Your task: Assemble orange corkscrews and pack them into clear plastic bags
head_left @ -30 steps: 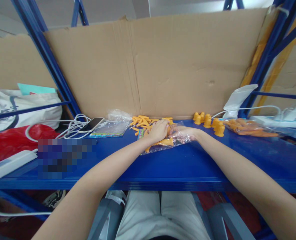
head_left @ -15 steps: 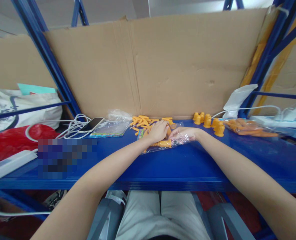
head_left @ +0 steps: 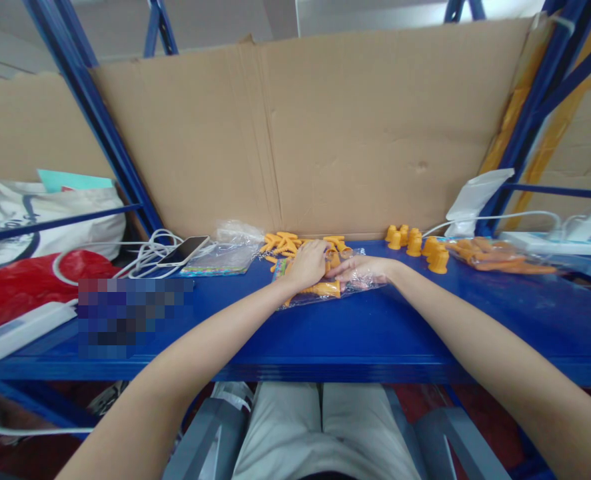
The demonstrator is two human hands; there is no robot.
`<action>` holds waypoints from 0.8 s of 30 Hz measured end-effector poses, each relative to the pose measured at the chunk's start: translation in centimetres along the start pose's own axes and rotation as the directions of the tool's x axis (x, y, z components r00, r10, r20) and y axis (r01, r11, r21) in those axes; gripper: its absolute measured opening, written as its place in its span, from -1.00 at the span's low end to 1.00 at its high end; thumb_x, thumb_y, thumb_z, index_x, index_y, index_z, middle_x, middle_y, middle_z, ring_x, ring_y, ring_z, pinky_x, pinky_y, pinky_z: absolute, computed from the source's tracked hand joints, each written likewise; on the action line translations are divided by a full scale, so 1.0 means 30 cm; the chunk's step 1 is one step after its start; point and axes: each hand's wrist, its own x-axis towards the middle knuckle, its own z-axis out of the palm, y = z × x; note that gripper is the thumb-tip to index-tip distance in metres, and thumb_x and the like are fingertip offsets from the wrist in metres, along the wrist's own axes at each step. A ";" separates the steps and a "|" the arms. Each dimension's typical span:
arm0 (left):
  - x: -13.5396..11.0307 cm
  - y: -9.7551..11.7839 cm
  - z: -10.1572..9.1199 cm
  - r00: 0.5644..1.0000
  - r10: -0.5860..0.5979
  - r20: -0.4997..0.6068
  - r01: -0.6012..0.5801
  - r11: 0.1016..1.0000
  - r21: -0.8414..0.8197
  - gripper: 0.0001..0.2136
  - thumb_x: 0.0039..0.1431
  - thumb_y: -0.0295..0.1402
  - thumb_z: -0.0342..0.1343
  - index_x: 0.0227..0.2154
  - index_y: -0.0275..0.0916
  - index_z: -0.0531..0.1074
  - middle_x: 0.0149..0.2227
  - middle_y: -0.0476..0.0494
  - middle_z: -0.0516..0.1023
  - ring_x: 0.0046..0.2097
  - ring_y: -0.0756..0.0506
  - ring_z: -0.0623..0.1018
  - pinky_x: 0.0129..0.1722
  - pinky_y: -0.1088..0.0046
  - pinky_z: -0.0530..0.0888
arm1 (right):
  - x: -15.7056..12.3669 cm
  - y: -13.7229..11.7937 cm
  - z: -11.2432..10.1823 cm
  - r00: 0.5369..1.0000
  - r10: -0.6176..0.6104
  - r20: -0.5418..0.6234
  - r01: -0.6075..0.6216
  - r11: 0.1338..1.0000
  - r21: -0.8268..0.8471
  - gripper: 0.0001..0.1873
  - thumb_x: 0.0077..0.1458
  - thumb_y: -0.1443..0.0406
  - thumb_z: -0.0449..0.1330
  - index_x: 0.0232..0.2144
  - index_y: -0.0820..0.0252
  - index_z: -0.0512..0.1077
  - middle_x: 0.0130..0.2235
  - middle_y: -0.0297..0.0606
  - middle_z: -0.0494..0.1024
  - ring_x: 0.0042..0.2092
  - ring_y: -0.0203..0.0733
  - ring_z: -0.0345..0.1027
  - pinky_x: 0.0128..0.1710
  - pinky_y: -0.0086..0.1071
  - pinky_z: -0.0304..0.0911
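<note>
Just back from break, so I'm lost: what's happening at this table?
The person's left hand is on a clear bag holding orange pieces, while the right hand is at that bag's right end. Loose orange pieces lie behind, orange cup-like parts stand to the right, and farther right lies another filled bag.

Both bare forearms point(head_left: 225, 340) point(head_left: 455, 320) angle inward, hands point(head_left: 306, 268) point(head_left: 360, 269) close together.

2 bare arms point(head_left: 245, 327); pale grey trousers point(head_left: 285, 427); black garment edge point(head_left: 328, 476) at waist.
</note>
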 end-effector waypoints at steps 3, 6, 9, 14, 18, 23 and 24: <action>-0.015 -0.004 -0.002 1.000 0.010 0.009 -0.010 1.000 -0.012 -0.79 0.03 -0.61 -0.08 -0.33 -0.26 0.38 -0.21 -0.20 0.50 -0.07 -0.16 0.45 0.02 0.21 0.38 | -0.002 0.002 0.005 1.000 -0.009 0.029 0.007 0.997 0.082 -0.56 -0.03 0.29 0.34 -0.06 0.26 0.48 -0.33 -0.25 0.58 -0.31 -0.31 0.44 -0.19 -0.42 0.32; -0.024 -0.012 -0.001 0.999 0.052 0.012 -0.051 0.998 -0.039 -0.83 -0.07 -0.61 -0.02 -0.44 -0.23 0.35 -0.22 -0.16 0.50 -0.06 -0.17 0.45 0.03 0.18 0.39 | -0.001 0.007 0.000 0.998 -0.015 0.067 0.009 0.997 0.082 -0.46 -0.03 0.24 0.34 0.02 0.30 0.43 -0.27 -0.18 0.58 -0.25 -0.25 0.45 -0.15 -0.37 0.30; -0.033 -0.018 -0.005 0.996 0.081 0.026 -0.080 0.996 -0.047 -0.88 -0.04 -0.58 -0.01 -0.52 -0.23 0.35 -0.17 -0.16 0.51 -0.03 -0.16 0.46 0.05 0.19 0.39 | 0.004 0.014 -0.008 0.993 -0.032 0.115 0.028 0.999 0.035 -0.37 0.00 0.16 0.33 0.10 0.27 0.38 -0.18 -0.12 0.57 -0.24 -0.23 0.43 -0.19 -0.35 0.31; -0.044 -0.010 -0.017 0.994 0.062 0.094 -0.064 0.998 0.016 -0.79 0.12 -0.52 -0.07 -0.48 -0.25 0.46 -0.08 -0.18 0.52 0.00 -0.14 0.47 0.11 0.25 0.37 | 0.006 0.005 -0.003 0.992 -0.044 0.119 0.050 0.997 -0.051 -0.35 -0.02 0.10 0.32 0.10 0.23 0.38 -0.17 -0.14 0.58 -0.35 -0.30 0.39 -0.36 -0.43 0.30; -0.046 -0.005 -0.020 0.992 0.050 0.115 -0.055 0.997 0.045 -0.76 0.13 -0.54 -0.08 -0.44 -0.26 0.49 0.03 -0.19 0.49 0.10 -0.14 0.44 0.18 0.26 0.31 | -0.033 -0.034 -0.020 1.000 -0.019 0.011 0.020 0.992 -0.126 -0.59 -0.03 0.17 0.29 -0.14 0.28 0.52 -0.34 -0.22 0.58 -0.52 -0.40 0.26 -0.56 -0.51 0.16; -0.046 -0.006 -0.017 0.990 0.004 0.138 -0.011 0.998 0.057 -0.79 0.10 -0.54 -0.05 -0.50 -0.27 0.47 0.11 -0.20 0.44 0.16 -0.17 0.39 0.21 0.23 0.29 | -0.094 -0.076 -0.116 0.969 0.047 -0.243 -0.134 0.925 -0.355 -0.81 0.03 0.23 0.23 -0.45 0.28 0.49 -0.59 -0.34 0.45 -0.67 -0.46 0.08 -0.69 -0.53 -0.01; -0.046 -0.005 -0.016 0.990 0.005 0.139 -0.014 0.998 0.058 -0.79 0.11 -0.54 -0.05 -0.51 -0.27 0.47 0.12 -0.19 0.43 0.17 -0.16 0.38 0.22 0.23 0.28 | -0.097 -0.079 -0.137 0.941 0.018 -0.337 -0.156 0.910 -0.385 -0.82 0.07 0.25 0.19 -0.45 0.28 0.48 -0.60 -0.33 0.44 -0.68 -0.46 0.07 -0.70 -0.53 -0.01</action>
